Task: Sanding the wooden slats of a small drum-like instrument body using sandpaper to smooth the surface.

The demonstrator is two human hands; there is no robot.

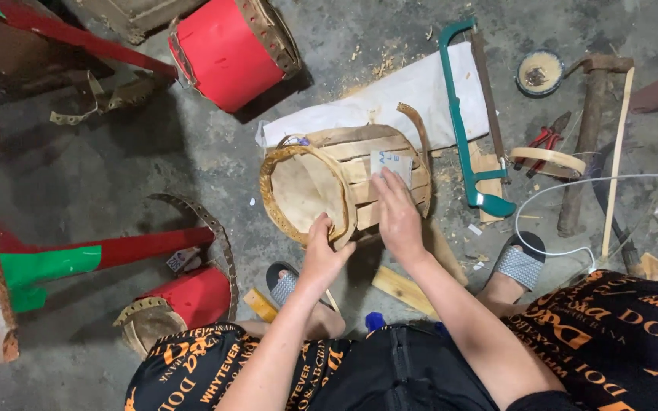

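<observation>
Seated low, knees apart, 2 sandalled feet planted on the concrete floor, so that the unfinished wooden drum lies on its side between them, within easy reach of both forearms.

Left hand clamped on the near rim of the drum, thumb over the edge and fingers curled under it, wrist bent slightly up: apparently bracing the shell against rolling. Right hand laid flat on the bare wooden staves, fingers stretched forward and closed on a small grey-white pad, probably sandpaper, pressed against the wood; elbow drawn back toward the lap, forearm running diagonally up from the right.

Drum mouth turned left, skin-coloured inside showing, a loose studded strip arching over the far side. A short wood block just beside the right forearm on the floor.

Further out, kept within arm's reach on the right: a green-framed hacksaw lying over a white sack, red-handled pliers, a thin wooden hoop, a hammer and a small round tin.

On the left, a red painted drum near the left knee, another red drum farthest away, and a curved studded band between them.
</observation>
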